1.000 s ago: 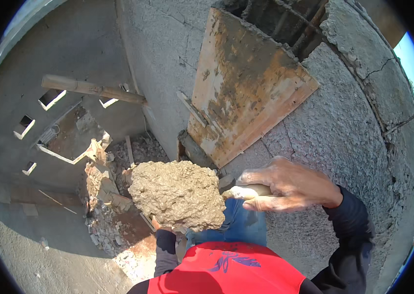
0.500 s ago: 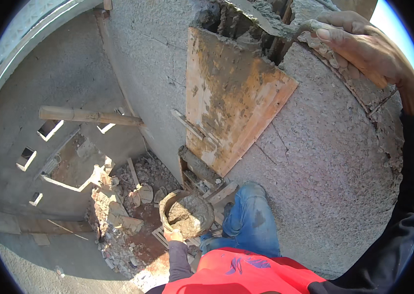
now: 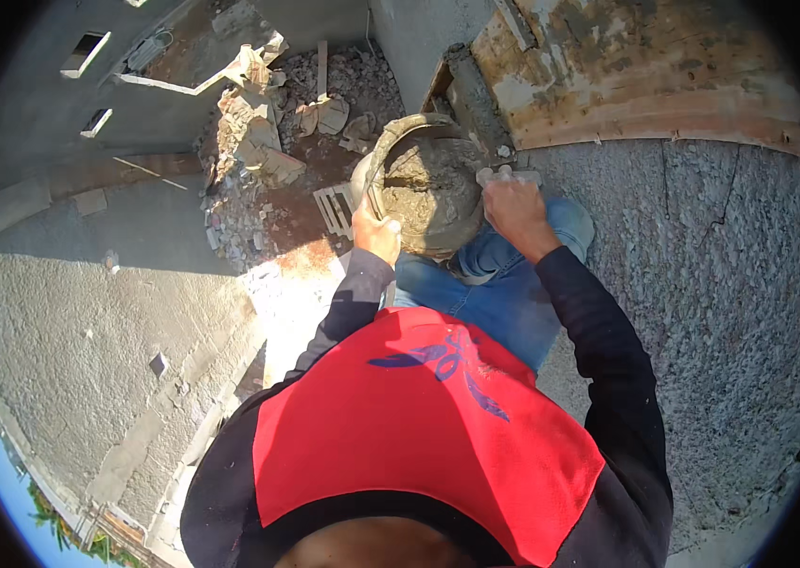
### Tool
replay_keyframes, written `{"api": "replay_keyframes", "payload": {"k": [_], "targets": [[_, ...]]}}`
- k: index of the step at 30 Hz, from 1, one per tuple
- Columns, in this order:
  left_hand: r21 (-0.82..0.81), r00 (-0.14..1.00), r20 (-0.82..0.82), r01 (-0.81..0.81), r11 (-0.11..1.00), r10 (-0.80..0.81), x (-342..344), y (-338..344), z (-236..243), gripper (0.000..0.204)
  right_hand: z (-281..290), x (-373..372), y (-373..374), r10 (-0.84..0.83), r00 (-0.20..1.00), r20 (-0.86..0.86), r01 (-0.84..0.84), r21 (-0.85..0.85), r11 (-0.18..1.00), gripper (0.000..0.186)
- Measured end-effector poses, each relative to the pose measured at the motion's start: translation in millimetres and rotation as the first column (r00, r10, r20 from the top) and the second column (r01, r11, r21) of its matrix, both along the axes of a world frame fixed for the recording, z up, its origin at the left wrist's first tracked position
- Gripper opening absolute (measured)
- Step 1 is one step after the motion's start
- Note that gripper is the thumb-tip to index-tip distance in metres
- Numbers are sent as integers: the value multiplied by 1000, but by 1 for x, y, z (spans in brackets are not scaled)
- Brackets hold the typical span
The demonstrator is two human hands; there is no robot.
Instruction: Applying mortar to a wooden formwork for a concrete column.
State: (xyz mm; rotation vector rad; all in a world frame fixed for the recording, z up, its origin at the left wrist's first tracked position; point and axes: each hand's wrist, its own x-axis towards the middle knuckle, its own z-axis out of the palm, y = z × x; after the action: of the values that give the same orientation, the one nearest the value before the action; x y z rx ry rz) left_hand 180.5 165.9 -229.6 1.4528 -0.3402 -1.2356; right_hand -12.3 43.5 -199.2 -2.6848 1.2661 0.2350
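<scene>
Grey-brown mortar [image 3: 440, 189] sits inside the bucket [image 3: 383, 151]. Your left hand [image 3: 376, 233] grasps the bucket's near-left edge. Your right hand [image 3: 516, 210], at the bucket's right side, is clenched around a pale trowel handle [image 3: 527, 176].

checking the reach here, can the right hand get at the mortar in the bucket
Probably yes: the right hand is at the right side of the bucket, whose open top leaves the mortar exposed.

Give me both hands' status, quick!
Left hand: closed on the rim of the bucket.
Right hand: closed around a pale handle beside the bucket.
</scene>
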Motion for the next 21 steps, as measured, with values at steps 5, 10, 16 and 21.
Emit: {"api": "replay_keyframes", "payload": {"k": [5,10,16,21], "targets": [[-54,953,301,54,997,-35,1,18,-21,54,-36,28,37,-112,988,107,62,394,917,24],[-96,995,100,5,995,5,11,14,0,62,-18,33,37,-210,962,177,56,620,782,32],[-89,974,-109,-208,974,199,28,2,-22,51,41,6,13,-221,950,222,54,579,813,34],[-144,964,-136,-248,958,229,26,1,-28,49,164,-10,-4,-79,947,310,-55,401,915,27]]}}
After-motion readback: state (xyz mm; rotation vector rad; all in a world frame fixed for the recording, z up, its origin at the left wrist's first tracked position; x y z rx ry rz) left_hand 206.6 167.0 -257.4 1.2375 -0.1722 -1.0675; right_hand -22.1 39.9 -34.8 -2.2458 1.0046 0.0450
